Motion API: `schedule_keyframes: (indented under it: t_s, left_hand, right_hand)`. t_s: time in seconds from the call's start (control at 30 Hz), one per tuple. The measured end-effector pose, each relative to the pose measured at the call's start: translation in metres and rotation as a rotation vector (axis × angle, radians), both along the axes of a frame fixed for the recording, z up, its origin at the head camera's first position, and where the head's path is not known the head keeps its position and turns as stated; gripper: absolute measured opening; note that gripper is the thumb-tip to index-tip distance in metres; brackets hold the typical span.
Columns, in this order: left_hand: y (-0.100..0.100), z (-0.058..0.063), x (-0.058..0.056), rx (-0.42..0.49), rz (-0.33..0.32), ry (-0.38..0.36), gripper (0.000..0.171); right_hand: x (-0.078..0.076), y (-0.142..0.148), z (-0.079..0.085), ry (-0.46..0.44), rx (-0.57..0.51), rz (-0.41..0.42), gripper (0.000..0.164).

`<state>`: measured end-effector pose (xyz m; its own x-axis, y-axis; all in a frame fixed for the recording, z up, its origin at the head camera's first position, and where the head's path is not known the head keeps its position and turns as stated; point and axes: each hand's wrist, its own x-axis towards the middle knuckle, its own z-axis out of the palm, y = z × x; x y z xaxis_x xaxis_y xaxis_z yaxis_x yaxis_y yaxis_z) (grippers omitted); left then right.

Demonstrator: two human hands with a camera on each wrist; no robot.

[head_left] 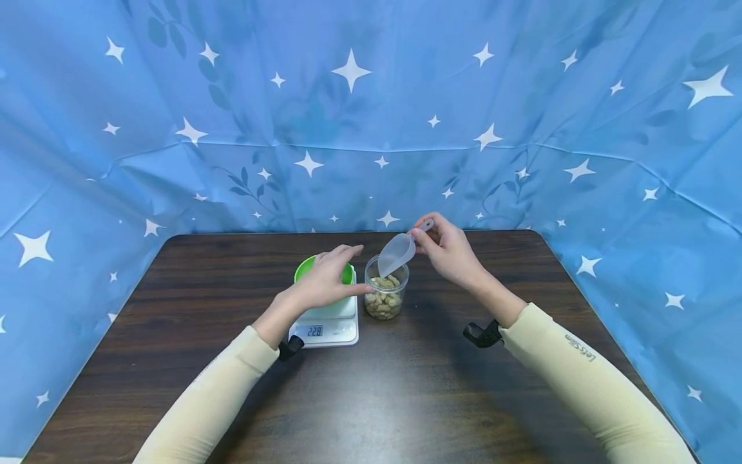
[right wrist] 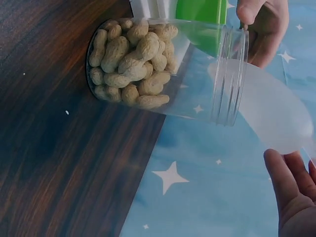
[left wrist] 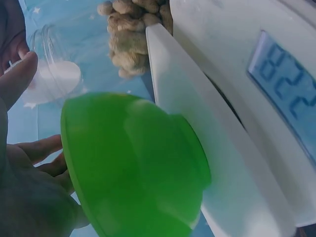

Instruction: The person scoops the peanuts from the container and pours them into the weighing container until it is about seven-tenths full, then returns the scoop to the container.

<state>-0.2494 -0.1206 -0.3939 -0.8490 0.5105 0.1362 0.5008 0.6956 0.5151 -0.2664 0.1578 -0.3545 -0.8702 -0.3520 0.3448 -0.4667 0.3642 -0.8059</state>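
My right hand [head_left: 454, 256] pinches the handle of a translucent plastic scoop [head_left: 397, 253]. The scoop tilts downward, its tip inside the mouth of a clear jar [right wrist: 197, 106]. Unshelled peanuts [right wrist: 131, 64] fill the lower part of the jar. My left hand [head_left: 326, 278] reaches over a green bowl [left wrist: 128, 163], thumb and fingers spread towards the jar's rim; whether it touches the rim I cannot tell. The bowl stands on a white kitchen scale [head_left: 333, 333], partly hidden under the left hand. Inside the bowl nothing can be made out.
The scale's lit display [head_left: 315, 330] faces the front. Jar and scale stand side by side on a dark wooden table [head_left: 406, 399]. Behind the table hangs a blue curtain [head_left: 371, 109] with white stars. Black wrist cameras [head_left: 483, 335] stick out below the wrists.
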Motion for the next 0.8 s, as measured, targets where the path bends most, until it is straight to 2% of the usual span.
schedule_keyframes:
  t_s: [0.2, 0.37, 0.47, 0.57, 0.8]
  left_hand:
    - [0.013, 0.001, -0.001, -0.003, 0.001, -0.034, 0.091]
    - [0.02, -0.001, -0.002, 0.02, -0.02, -0.043, 0.092]
    - [0.023, -0.003, -0.004, 0.018, -0.034, -0.023, 0.093]
    - [0.026, -0.004, -0.005, 0.01, -0.041, -0.011, 0.094]
    - [0.03, -0.006, -0.007, 0.011, -0.054, -0.023, 0.094]
  right_hand:
    - [0.002, -0.002, 0.001, 0.107, 0.186, -0.018, 0.017]
    - [0.005, -0.008, 0.003, 0.231, 0.291, 0.051, 0.013]
    - [0.007, -0.014, 0.003, 0.289, 0.336, 0.099, 0.01]
    - [0.01, -0.02, 0.002, 0.324, 0.391, 0.136, 0.007]
    - [0.012, -0.03, -0.002, 0.352, 0.492, 0.164, 0.008]
